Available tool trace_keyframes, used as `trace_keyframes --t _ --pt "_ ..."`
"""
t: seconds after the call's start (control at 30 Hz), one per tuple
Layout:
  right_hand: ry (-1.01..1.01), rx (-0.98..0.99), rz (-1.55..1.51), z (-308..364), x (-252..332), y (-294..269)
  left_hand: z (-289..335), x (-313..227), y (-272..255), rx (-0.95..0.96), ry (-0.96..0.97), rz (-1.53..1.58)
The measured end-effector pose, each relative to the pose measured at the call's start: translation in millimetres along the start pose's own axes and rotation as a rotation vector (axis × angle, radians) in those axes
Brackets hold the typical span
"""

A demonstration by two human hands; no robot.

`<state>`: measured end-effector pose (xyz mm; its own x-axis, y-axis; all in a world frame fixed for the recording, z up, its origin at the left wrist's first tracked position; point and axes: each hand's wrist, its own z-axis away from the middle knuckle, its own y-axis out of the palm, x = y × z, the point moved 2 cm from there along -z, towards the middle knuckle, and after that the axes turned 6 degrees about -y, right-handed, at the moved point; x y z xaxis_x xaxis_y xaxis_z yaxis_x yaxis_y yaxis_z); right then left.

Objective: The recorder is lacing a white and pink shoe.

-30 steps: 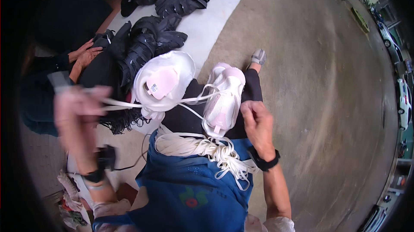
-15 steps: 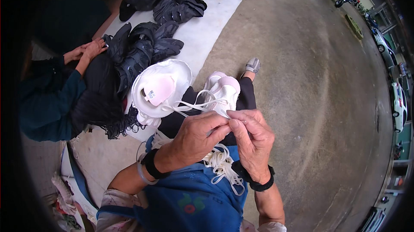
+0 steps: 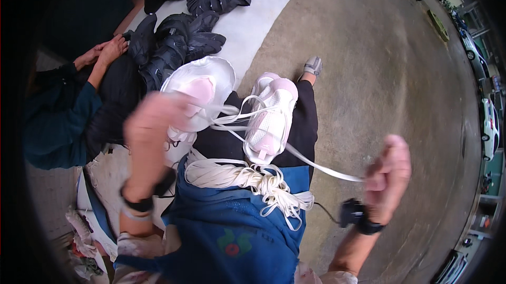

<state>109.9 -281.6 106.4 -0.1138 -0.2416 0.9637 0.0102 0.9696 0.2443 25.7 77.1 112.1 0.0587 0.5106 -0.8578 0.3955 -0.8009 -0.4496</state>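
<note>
**Pulling a white lace out of a pink and white shoe**

While we look down, we see our right hand at the right of the frame, with its fingers pinched shut on a white lace. That lace runs tight from the hand up and left to the shoe in the middle of the frame. This shoe is pink and white and lies on our lap, on the black cloth. Our left hand is at the left of the middle, and it is blurred. It is up against the other lace end near a second shoe, but we cannot tell if its fingers are shut or apart. More laces lie in a bundle on our blue apron, just below the first shoe. Black shoes are piled at the upper left, on a white sheet. Another person's hands rest beside that pile at the far left. Grey floor fills the right side.
</note>
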Motion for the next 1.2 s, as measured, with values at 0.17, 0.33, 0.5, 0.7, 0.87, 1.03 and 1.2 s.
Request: trace_keyframes --t 0.17,0.33,0.5,0.7,0.87,1.03,1.2 --pt "-0.392 -0.509 0.244 -19 51 -156 16 13 -124 -0.502 -0.103 -0.41" --pt "-0.368 -0.773 0.522 -26 0 -154 4 1 -48 -0.2 -0.051 -0.136" --pt "-0.095 -0.215 0.734 -19 -73 -56 -13 15 61 0.269 -0.29 0.035" --pt "0.009 0.379 0.659 -15 -132 34 -30 67 126 0.527 -0.12 -0.087" --pt "-0.053 0.509 0.713 -31 -142 64 -51 79 142 0.329 -0.111 -0.115" --pt "-0.062 0.522 0.731 -43 -158 79 -57 91 158 0.468 -0.137 -0.209" --pt "-0.066 0.545 0.751 -43 -164 86 -61 96 154 0.582 -0.214 -0.12"
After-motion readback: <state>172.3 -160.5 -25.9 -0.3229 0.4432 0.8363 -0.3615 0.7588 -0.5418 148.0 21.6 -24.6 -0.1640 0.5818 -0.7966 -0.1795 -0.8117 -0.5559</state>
